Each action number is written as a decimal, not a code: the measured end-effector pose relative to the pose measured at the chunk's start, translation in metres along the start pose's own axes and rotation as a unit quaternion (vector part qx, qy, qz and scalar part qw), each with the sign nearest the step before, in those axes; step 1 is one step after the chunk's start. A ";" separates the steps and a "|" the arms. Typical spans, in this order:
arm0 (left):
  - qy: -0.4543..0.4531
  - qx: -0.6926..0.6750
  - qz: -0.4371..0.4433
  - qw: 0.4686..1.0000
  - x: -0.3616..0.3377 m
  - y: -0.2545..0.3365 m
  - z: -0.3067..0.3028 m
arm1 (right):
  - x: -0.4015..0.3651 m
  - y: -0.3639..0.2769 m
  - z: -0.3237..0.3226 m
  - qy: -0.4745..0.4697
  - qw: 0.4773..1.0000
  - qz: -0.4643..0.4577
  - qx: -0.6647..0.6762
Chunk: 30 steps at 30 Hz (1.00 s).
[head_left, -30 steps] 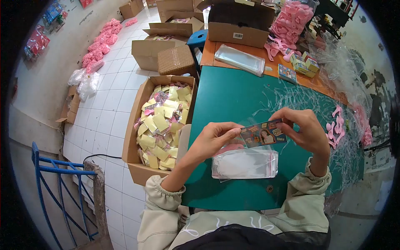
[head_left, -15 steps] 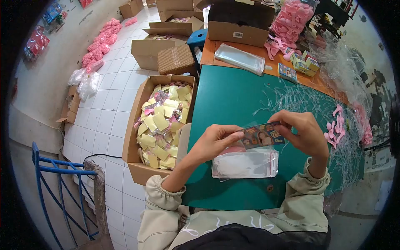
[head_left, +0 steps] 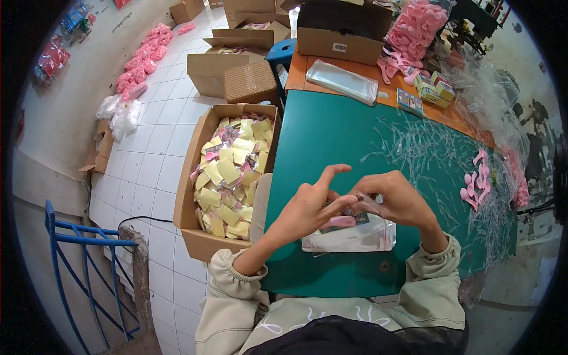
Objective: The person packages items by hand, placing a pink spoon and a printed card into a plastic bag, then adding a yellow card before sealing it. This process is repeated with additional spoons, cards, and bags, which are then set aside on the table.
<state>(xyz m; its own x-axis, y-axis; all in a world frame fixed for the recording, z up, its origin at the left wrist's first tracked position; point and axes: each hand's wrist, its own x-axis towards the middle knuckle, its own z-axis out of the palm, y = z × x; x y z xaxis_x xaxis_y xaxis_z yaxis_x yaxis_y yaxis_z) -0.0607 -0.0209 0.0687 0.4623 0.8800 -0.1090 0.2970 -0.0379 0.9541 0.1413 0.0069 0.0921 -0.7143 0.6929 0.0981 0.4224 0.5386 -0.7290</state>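
My right hand [head_left: 399, 198] pinches the upper edge of a clear plastic bag [head_left: 371, 204] above the green tabletop. My left hand [head_left: 305, 210] meets it there, thumb and lower fingers closed at the bag's edge and index finger lifted away. Inside the bag show a pink spoon [head_left: 339, 222] and part of a dark printed card [head_left: 361, 219]; my fingers hide the rest. Directly below lies a stack of clear plastic bags [head_left: 378, 236] on the green table [head_left: 319, 142].
On my left stands a cardboard box [head_left: 204, 245] full of packed bags with yellow cards. Plastic strips [head_left: 408, 142] and pink spoons [head_left: 476, 183] lie at the right. Farther back are another bag stack [head_left: 343, 81], small card packs [head_left: 435, 89] and an open box [head_left: 340, 44].
The printed card, held out between both hands before, now sits lower in the bag with the pink spoon. My right hand has moved left and down to the bag's edge; my left index finger has lifted.
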 end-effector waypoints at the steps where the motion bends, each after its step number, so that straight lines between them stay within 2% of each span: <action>1: 0.001 0.001 0.002 1.000 -0.001 -0.006 0.000 | -0.002 0.002 0.001 -0.007 0.999 0.037 0.022; 5: -0.056 -0.031 0.036 0.997 -0.010 -0.042 -0.019 | -0.015 0.012 0.002 0.067 0.983 0.126 0.114; 8: -0.037 -0.094 0.038 0.994 -0.023 -0.055 -0.027 | -0.022 0.017 0.002 0.087 0.953 0.214 0.198; 14: -0.023 -0.148 0.001 0.989 -0.030 -0.055 -0.023 | -0.030 0.012 0.024 0.078 0.928 0.229 0.282; 16: -0.038 -0.126 -0.012 0.991 -0.031 -0.056 -0.021 | -0.033 0.015 0.026 0.073 0.925 0.249 0.276; 17: -0.050 -0.157 -0.008 0.986 -0.032 -0.054 -0.020 | -0.035 0.016 0.027 0.071 0.923 0.260 0.274; 20: -0.069 -0.227 -0.003 0.971 -0.034 -0.052 -0.017 | -0.038 0.018 0.030 0.103 0.951 0.214 0.197; 23: -0.057 -0.242 -0.007 0.968 -0.034 -0.059 -0.015 | -0.040 0.021 0.029 0.075 0.931 0.198 0.298; 25: -0.058 -0.233 -0.003 0.971 -0.035 -0.062 -0.018 | -0.042 0.021 0.028 0.074 0.945 0.200 0.250; 26: 0.002 -0.165 0.018 0.986 -0.037 -0.063 -0.015 | -0.044 0.020 0.028 0.072 0.951 0.201 0.226; 28: 0.121 -0.022 0.060 0.991 -0.038 -0.063 -0.004 | -0.046 0.012 0.030 0.152 0.965 0.174 0.122; 29: 0.124 -0.053 0.040 0.990 -0.042 -0.063 0.001 | -0.047 0.007 0.031 0.191 0.966 0.160 0.069; 30: 0.127 -0.084 0.020 0.988 -0.048 -0.064 0.006 | -0.046 -0.001 0.032 0.183 0.969 0.158 0.055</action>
<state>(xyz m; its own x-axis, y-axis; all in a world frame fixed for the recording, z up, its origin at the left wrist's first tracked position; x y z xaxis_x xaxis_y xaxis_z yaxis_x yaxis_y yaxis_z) -0.0964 -0.0634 0.0113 0.2409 0.9704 -0.0168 0.1302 -0.0152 0.9914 0.1561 -0.0409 0.0662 -0.3054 0.9491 0.0774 0.5119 0.2322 -0.8271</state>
